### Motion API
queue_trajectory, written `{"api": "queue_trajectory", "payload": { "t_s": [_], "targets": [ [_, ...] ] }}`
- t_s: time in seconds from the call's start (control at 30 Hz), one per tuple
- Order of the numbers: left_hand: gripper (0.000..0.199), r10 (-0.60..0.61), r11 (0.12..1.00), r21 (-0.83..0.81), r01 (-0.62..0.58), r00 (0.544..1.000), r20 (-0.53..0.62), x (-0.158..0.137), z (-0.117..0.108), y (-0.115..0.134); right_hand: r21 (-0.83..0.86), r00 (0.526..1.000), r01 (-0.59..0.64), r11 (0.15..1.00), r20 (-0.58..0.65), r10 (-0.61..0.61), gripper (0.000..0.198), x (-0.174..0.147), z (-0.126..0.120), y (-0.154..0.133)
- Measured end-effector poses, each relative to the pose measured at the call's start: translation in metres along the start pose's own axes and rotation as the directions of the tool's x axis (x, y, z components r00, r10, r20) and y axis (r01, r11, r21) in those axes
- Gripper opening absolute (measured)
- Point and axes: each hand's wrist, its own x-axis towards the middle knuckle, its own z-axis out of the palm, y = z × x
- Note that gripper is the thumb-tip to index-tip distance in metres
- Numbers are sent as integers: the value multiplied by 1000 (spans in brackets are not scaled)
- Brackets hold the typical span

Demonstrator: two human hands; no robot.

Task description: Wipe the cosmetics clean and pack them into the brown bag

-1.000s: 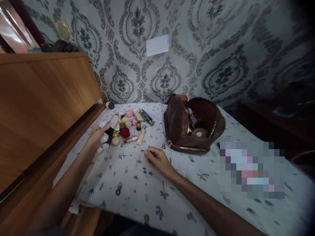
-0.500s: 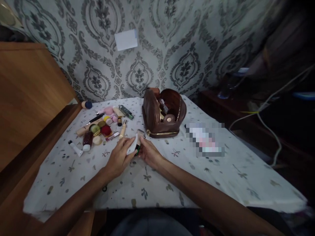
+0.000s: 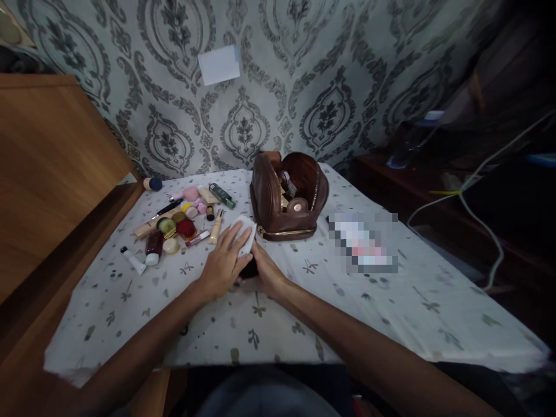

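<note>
In front of the brown bag, my left hand [image 3: 223, 260] is closed over a folded white wipe [image 3: 247, 245], its fingers lying across it. The wipe presses against a small container with a black end [image 3: 249, 269]. My right hand [image 3: 268, 271] grips that container from the right side, and most of it is hidden by the wipe and fingers. A beige tube [image 3: 216, 227] lies just beyond my left fingertips. The brown makeup bag [image 3: 284, 214] stands unzipped behind my hands, with several small items inside.
Several cosmetics cluster at the left, among them a dark red bottle [image 3: 154, 248], a green bottle [image 3: 222, 196], a white tube [image 3: 132, 260] and a makeup brush [image 3: 152, 184]. A blurred-out flat object [image 3: 362, 243] lies right of the bag. Wooden furniture [image 3: 61, 133] borders the table's left side.
The white wipe has turned and now spreads over the container's top, with my left fingers flatter across it. Both hands stay close together in nearly the same spot.
</note>
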Motion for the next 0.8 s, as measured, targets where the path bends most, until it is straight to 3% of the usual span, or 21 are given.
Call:
{"api": "queue_trajectory", "payload": {
  "t_s": [0.17, 0.3, 0.47, 0.63, 0.8],
  "targets": [
    [36, -108, 991, -84, 102, 992, -69, 21, -3, -5, -6, 998, -56, 998, 12, 56, 51, -5, 3, -5],
    [33, -197, 974, -125, 187, 978, -69, 26, -6, -12, -11, 975, -212, 977, 70, 212, 54, -4, 1, -13],
    [34, -306, 936, -223, 271, 942, -138, 21, -7, -26, 140, 941, -337, 931, 41, 335, 43, -2, -1, -24],
    [42, -384, 893, -325, 312, 904, -188, 17, -5, -40, 275, 950, -306, 912, 23, 312, 20, -1, -4, -24],
    [47, -402, 860, -402, 315, 903, -153, 15, -7, -41, 260, 982, -191, 947, 36, 188, 25, 1, -7, -19]
  ]
}}
